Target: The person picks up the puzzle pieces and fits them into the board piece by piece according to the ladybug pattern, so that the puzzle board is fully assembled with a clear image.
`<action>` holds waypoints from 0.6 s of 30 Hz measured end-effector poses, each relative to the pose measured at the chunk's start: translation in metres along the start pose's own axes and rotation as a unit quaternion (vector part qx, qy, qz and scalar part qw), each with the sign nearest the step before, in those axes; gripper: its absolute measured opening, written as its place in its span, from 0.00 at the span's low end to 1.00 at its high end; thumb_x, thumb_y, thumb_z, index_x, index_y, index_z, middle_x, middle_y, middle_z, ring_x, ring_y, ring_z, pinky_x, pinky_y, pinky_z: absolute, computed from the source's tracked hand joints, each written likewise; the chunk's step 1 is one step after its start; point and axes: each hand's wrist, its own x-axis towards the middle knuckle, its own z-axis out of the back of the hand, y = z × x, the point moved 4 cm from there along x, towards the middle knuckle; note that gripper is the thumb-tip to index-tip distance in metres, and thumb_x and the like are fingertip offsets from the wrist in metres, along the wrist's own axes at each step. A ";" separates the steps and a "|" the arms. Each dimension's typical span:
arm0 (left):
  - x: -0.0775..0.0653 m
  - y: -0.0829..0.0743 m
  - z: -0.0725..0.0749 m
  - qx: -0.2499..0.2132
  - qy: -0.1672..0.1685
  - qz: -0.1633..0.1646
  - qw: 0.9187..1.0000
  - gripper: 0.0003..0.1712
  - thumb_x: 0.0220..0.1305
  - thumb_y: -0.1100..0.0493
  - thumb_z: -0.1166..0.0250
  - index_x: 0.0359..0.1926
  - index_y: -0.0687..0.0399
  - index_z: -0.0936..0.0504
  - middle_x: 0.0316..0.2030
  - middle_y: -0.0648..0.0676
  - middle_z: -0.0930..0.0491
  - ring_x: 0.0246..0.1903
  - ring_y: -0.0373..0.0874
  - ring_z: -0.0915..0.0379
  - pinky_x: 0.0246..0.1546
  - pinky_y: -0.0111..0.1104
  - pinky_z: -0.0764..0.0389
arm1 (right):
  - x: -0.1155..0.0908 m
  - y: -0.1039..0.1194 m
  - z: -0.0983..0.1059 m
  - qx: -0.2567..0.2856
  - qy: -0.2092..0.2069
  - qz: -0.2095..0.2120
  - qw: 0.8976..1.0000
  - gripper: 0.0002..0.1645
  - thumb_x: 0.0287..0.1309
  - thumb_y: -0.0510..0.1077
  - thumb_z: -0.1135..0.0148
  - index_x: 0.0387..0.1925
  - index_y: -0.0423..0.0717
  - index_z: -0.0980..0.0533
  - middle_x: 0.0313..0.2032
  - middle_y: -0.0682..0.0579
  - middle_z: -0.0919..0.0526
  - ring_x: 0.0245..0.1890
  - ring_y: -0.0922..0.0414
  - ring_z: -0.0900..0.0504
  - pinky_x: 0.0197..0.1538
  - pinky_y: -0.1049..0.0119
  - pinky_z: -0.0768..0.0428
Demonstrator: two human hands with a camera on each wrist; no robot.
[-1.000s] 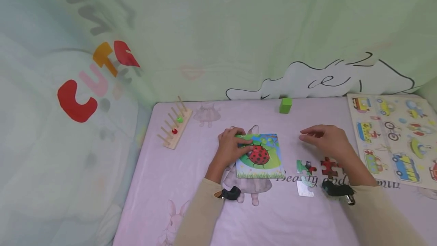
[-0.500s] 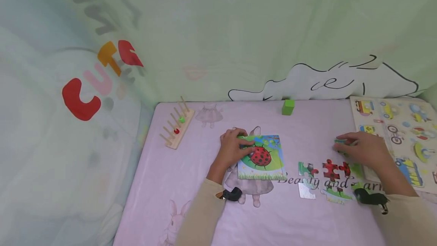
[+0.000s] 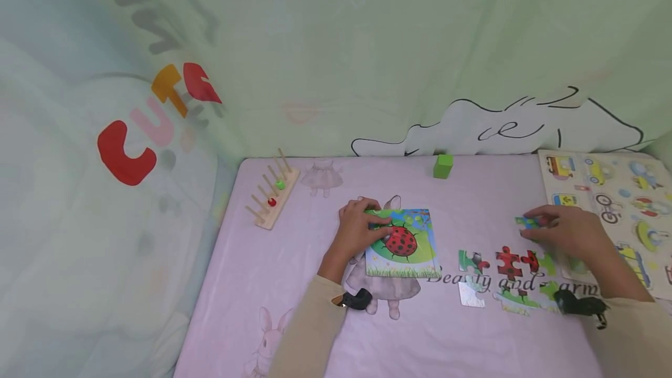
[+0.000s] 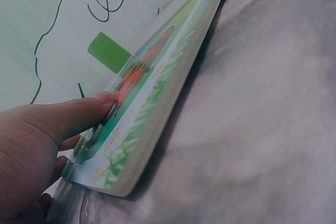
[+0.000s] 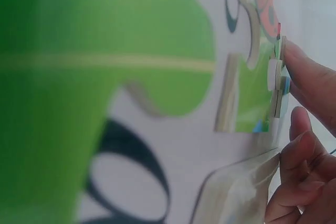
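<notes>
My left hand (image 3: 354, 227) grips the left side of a square ladybug puzzle board (image 3: 404, 267); its thumb (image 4: 89, 111) lies on the printed face in the left wrist view. To the right, my right hand (image 3: 574, 235) pinches a small blue-green jigsaw piece (image 3: 528, 223) near the edge of a picture board. In the right wrist view the piece (image 5: 279, 90) shows edge-on at the fingertips, partly hidden. Several loose pieces lie nearer me: a red spotted one (image 3: 507, 261), a green one (image 3: 469, 260) and a pale one (image 3: 471, 295).
A wooden peg rack (image 3: 277, 200) with a red and a green bead stands at the left. A green block (image 3: 443, 165) is near the back edge. On the right lies a large vehicle picture board (image 3: 619, 174), partly under my right forearm.
My right hand has moved right from above the loose pieces and now pinches a blue-green jigsaw piece. More loose pieces are uncovered. The left hand keeps its hold on the puzzle board.
</notes>
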 end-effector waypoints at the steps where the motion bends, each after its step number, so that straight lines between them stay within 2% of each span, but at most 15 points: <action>1: 0.000 0.000 0.000 0.003 0.000 0.000 1.000 0.17 0.61 0.39 0.27 0.49 0.35 0.10 0.58 0.46 0.21 0.59 0.47 0.31 0.61 0.48 0.35 | 0.000 0.000 0.000 0.001 0.000 0.000 1.000 0.40 0.54 0.63 0.26 0.59 0.41 0.22 0.49 0.33 0.22 0.42 0.41 0.25 0.34 0.60 0.32; 11: 0.001 0.000 0.000 0.005 -0.001 -0.003 1.000 0.17 0.61 0.39 0.27 0.49 0.34 0.10 0.58 0.46 0.21 0.60 0.47 0.31 0.61 0.48 0.35 | 0.002 0.002 0.001 0.008 -0.014 0.011 1.000 0.36 0.53 0.59 0.24 0.55 0.40 0.23 0.48 0.33 0.25 0.42 0.41 0.28 0.34 0.59 0.33; 18: 0.000 0.000 -0.001 0.003 0.000 -0.001 1.000 0.17 0.61 0.39 0.27 0.49 0.34 0.10 0.58 0.46 0.21 0.59 0.47 0.31 0.61 0.48 0.35 | 0.004 0.007 0.003 0.001 -0.035 0.028 0.999 0.32 0.50 0.56 0.21 0.48 0.41 0.25 0.46 0.31 0.22 0.39 0.41 0.26 0.33 0.61 0.34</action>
